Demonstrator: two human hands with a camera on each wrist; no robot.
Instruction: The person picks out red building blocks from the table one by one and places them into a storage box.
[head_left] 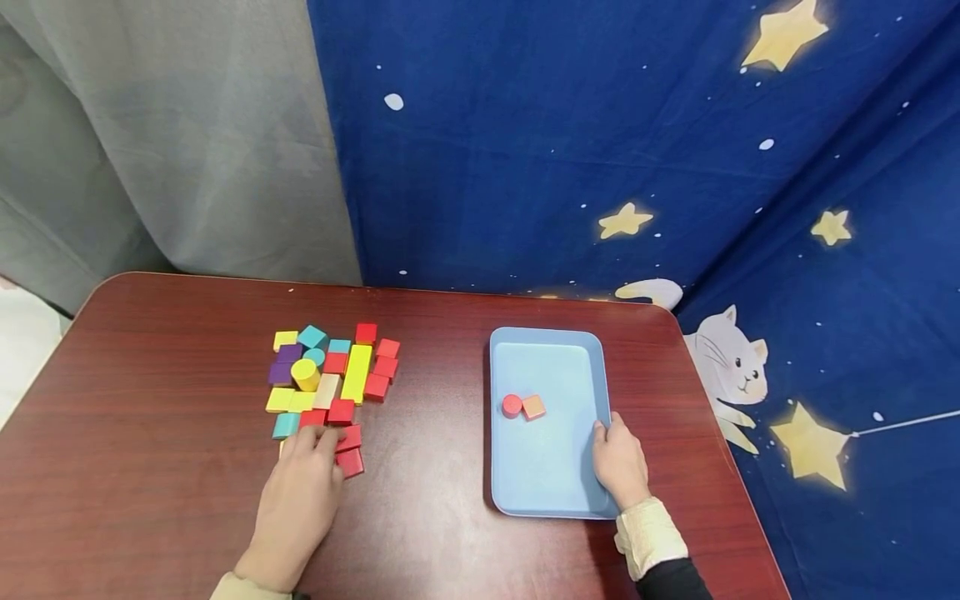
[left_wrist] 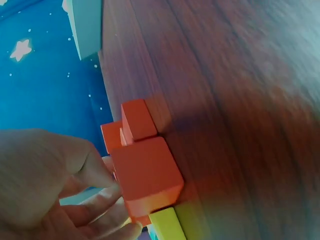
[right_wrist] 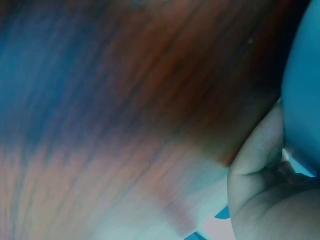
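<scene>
My left hand (head_left: 300,483) reaches down from above at the near end of a cluster of coloured wooden blocks. Its bent fingers are right at a red block (left_wrist: 147,172), which overlaps them in the left wrist view; I cannot tell whether they pinch it. Two more red blocks (head_left: 349,462) lie just right of the fingertips. My right hand (head_left: 621,462) grips the right rim of a light blue tray (head_left: 547,483), thumb over the edge. Inside the tray sit a red round block (head_left: 512,406) and an orange-red square block (head_left: 533,407), side by side.
Behind the left hand, the cluster includes a long yellow block (head_left: 357,375), a yellow cylinder (head_left: 305,375), purple blocks (head_left: 281,372), a teal block (head_left: 285,426) and several red ones. The brown wooden table (head_left: 420,517) has rounded far corners, with grey and starry blue curtains (head_left: 487,150) beyond.
</scene>
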